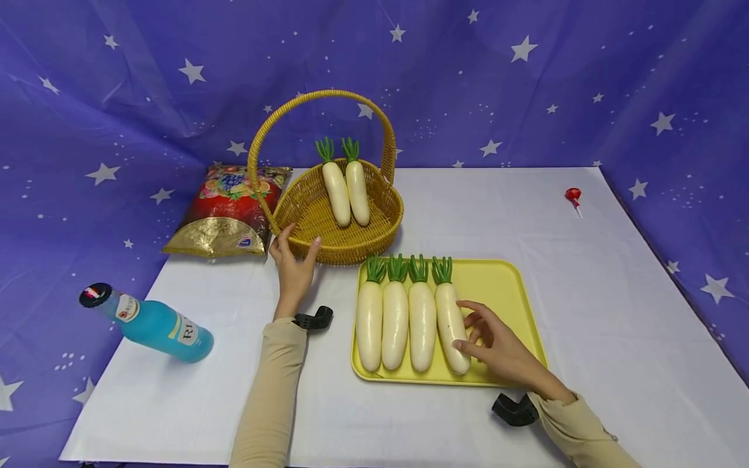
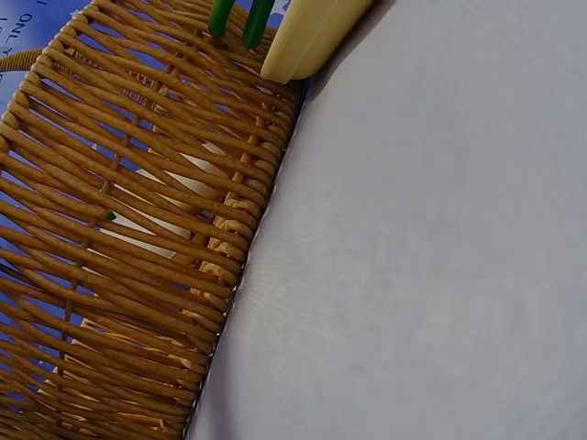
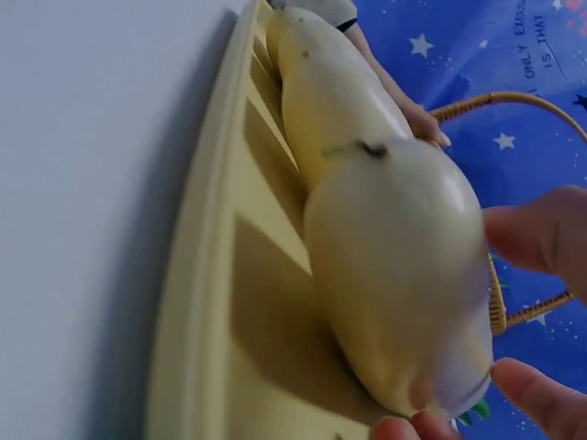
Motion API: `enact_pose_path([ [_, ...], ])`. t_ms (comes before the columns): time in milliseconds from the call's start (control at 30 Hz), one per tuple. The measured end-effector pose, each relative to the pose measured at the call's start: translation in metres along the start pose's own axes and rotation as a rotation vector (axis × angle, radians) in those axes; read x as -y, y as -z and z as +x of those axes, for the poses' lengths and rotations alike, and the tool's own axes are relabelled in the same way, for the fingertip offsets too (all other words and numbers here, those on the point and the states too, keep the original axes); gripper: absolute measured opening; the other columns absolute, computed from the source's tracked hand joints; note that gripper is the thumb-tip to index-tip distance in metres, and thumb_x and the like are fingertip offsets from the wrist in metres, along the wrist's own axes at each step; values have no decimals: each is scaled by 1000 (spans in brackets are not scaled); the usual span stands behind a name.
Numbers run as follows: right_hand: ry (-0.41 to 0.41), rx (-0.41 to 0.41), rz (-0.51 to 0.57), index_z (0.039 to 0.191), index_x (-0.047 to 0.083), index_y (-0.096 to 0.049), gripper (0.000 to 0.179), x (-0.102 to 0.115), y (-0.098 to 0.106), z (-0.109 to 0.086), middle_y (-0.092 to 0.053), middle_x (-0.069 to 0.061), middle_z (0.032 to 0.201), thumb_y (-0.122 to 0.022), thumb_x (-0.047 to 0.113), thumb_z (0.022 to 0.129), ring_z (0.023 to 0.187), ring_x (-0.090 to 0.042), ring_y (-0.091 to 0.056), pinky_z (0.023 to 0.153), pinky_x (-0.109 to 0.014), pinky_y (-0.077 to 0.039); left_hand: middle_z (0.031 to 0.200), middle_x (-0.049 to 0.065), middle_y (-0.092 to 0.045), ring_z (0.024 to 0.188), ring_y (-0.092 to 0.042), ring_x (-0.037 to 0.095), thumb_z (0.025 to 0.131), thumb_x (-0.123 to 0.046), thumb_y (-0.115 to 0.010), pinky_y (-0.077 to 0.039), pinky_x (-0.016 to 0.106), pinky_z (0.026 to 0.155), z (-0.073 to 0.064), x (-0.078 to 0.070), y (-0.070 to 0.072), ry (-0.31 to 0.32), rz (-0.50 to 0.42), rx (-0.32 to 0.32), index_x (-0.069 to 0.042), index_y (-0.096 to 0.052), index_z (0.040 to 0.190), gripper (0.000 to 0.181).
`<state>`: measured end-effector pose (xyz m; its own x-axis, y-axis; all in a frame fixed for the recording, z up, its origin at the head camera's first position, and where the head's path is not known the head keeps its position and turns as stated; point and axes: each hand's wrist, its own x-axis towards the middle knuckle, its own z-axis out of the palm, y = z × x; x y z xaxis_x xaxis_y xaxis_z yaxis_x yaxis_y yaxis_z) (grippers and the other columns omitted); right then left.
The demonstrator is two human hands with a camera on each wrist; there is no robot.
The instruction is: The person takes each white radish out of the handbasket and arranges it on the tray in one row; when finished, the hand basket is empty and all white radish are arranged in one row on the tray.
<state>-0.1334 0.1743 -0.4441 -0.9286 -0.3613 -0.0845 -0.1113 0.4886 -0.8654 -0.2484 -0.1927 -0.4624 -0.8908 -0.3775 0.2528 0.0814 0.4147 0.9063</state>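
Observation:
On the yellow tray [image 1: 500,279], several white radishes with green tops lie side by side. My right hand [image 1: 494,341] holds the rightmost white radish [image 1: 449,318], thumb over its body and fingertips along its right side; this radish lies slightly slanted. The right wrist view shows the thumb and fingertips at the edge of the radish [image 3: 394,247]. My left hand [image 1: 294,270] touches the near left rim of the wicker basket [image 1: 345,253], with thumb and fingers spread. Two more white radishes [image 1: 345,192] lean inside the basket. The left wrist view shows the basket's woven side [image 2: 138,211].
Left of the basket lies a red and gold bag [image 1: 225,214]. A blue bottle [image 1: 166,328] is at the table's left side. A red lollipop [image 1: 574,195] lies at the back right. The basket's tall handle [image 1: 328,93] arches upward before the starry purple backdrop [image 1: 526,97].

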Motion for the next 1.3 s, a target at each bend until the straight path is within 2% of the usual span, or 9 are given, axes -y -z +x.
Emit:
enact_pose_path([
  [167, 64, -62, -55, 130, 22, -44, 55, -1, 4, 5, -48, -1, 108, -67, 31, 81, 81, -10, -50, 69, -21, -43, 138, 21, -17, 130, -24, 35, 82, -43, -62, -22, 53, 105, 0, 0, 1, -14, 5, 4, -25, -32, 136, 64],
  [333, 131, -85, -48, 125, 18, -51, 43, 7, 9, 17, -51, -3, 111, -64, 26, 84, 87, -9, -52, 79, -21, -46, 138, 20, -18, 130, -24, 35, 83, -43, -61, -22, 53, 104, -2, 0, 1, -15, 11, 6, -26, -32, 136, 63],
  [467, 212, -88, 38, 123, 9, -51, 38, 22, 8, 31, -54, -11, 114, -61, 16, 87, 91, -6, -54, 83, -22, -47, 137, 20, -18, 129, -24, 36, 83, -43, -60, -22, 53, 104, -2, 2, 1, -22, 10, 1, -23, -32, 136, 63],
  [567, 284, -118, 151, 119, 1, -52, 33, 38, 2, 45, -55, -5, 113, -58, 9, 88, 93, -6, -55, 82, -22, -47, 138, 20, -17, 130, -23, 36, 83, -44, -59, -22, 53, 104, -1, 3, 2, -20, 12, 2, -24, -32, 136, 62],
  [700, 382, -172, 301, 115, -5, -51, 29, 60, -10, 71, -55, 6, 110, -56, 7, 89, 95, -6, -55, 79, -22, -47, 138, 20, -17, 130, -23, 36, 83, -45, -60, -22, 54, 104, -1, 2, 2, -8, 8, 2, -25, -32, 136, 63],
  [900, 483, -235, 505, 115, -11, -47, 31, 94, -29, 121, -51, -25, 110, -55, 1, 88, 91, -12, -57, 78, -30, -50, 139, 20, -15, 131, -22, 38, 81, -46, -61, -22, 55, 104, 0, 3, 1, 0, 0, 8, -23, -31, 136, 67],
  [967, 493, -241, 546, 117, -11, -46, 32, 102, -36, 139, -49, -28, 110, -54, 1, 88, 90, -13, -57, 78, -30, -50, 139, 20, -16, 131, -22, 38, 81, -47, -61, -22, 55, 104, 0, 3, 1, 1, -1, 3, -25, -32, 136, 66],
  [1133, 474, -265, 537, 120, -7, -47, 36, 115, -54, 185, -49, -25, 112, -56, 4, 88, 94, -17, -55, 80, -26, -48, 138, 20, -17, 130, -24, 38, 81, -48, -61, -23, 55, 104, 0, 4, 0, -3, 3, -3, -26, -32, 135, 65],
  [1300, 414, -273, 503, 128, 4, -41, 49, 118, -69, 226, -45, -23, 120, -62, 11, 85, 106, -32, -50, 89, -35, -44, 139, 20, -15, 130, -23, 38, 81, -47, -61, -23, 55, 104, 0, 3, 0, 4, 3, 9, -25, -32, 136, 66],
])
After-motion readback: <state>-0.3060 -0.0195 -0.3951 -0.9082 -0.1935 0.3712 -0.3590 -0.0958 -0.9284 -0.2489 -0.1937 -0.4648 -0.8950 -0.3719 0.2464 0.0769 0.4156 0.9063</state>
